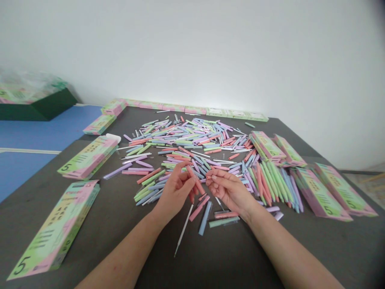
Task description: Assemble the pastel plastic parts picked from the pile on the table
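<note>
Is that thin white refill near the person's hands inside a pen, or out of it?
Out: the thin white refill lies bare on the dark table, with no barrel around it, below the left hand.

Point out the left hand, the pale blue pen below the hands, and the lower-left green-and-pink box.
Bare left hand [176, 192]: head view, hand's middle.
Pale blue plastic pen [205, 218]: head view, mid-barrel.
Green-and-pink cardboard box [52, 228]: head view, printed top face.

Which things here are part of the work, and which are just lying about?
Part of the work:
left hand
right hand
coral pen
loose pens

Lying about:
printed boxes
dark green box
white object
</note>
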`<state>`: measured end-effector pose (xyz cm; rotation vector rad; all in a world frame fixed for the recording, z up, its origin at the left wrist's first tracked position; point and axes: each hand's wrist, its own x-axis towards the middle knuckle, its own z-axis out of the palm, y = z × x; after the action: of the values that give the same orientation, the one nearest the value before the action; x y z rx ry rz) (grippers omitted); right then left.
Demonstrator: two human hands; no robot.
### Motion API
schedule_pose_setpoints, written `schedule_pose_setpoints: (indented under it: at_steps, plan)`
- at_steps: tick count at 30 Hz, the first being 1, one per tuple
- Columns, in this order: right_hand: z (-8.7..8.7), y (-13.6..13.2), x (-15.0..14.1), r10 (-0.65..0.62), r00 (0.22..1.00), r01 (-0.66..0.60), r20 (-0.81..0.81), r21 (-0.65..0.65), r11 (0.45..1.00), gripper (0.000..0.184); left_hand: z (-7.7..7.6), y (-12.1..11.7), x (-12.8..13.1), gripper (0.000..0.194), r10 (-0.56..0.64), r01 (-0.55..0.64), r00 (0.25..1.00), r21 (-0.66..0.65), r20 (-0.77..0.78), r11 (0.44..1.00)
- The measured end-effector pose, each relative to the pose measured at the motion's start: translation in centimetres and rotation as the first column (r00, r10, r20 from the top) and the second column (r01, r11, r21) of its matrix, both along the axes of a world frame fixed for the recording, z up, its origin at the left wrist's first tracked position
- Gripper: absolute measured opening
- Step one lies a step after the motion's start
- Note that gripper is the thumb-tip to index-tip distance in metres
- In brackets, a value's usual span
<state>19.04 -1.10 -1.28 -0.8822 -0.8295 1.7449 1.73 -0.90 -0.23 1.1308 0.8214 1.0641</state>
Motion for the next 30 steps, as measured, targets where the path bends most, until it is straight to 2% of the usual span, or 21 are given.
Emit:
schedule_pose_setpoints:
  at_steps: [6,12,15,18,21,24,28,30]
  plan:
    - [-0.1,0.0,0.1,0.024,0.999,-0.024,-0.028,0.020,1.000,0.013,-0.7,0.5,-0.2,0.022,0.091,-0.086,0.993,-0.057,0.077,0.995]
    - [0.0,-0.1,0.1,0.047,0.999,-0.048,0.020,0.075,0.996,0.016,-1.2,1.2,-0.5,0.016,0.186,-0.162,0.960,-0.128,0.209,0.978]
    - [0.2,-0.3,-0.1,0.022,0.996,-0.034,0.081,0.144,0.989,0.024,-1.0,1.4,-0.5,0.011,0.247,-0.208,0.938,-0.174,0.243,0.963]
    - [0.3,-0.5,-0.3,0.011,0.978,-0.066,0.210,0.257,0.964,0.025,-0.8,1.4,-0.5,0.010,0.272,-0.226,0.925,-0.193,0.266,0.955]
    - [0.3,-0.9,-0.3,-0.013,0.922,-0.127,0.387,0.334,0.934,0.020,-0.7,1.4,-0.5,0.012,0.267,-0.213,0.922,-0.208,0.282,0.955]
    - [0.2,-1.2,-0.2,-0.090,0.848,-0.143,0.522,0.388,0.910,0.021,-0.7,1.4,-0.5,0.012,0.268,-0.209,0.921,-0.221,0.281,0.952]
    - [0.3,-1.3,0.0,-0.242,0.726,-0.148,0.643,0.490,0.859,0.022,-0.7,1.4,-0.5,0.009,0.266,-0.208,0.919,-0.214,0.292,0.954]
    - [0.5,-1.2,0.0,-0.296,0.692,-0.154,0.659,0.535,0.830,0.020,-0.7,1.4,-0.5,0.008,0.266,-0.208,0.919,-0.216,0.292,0.954]
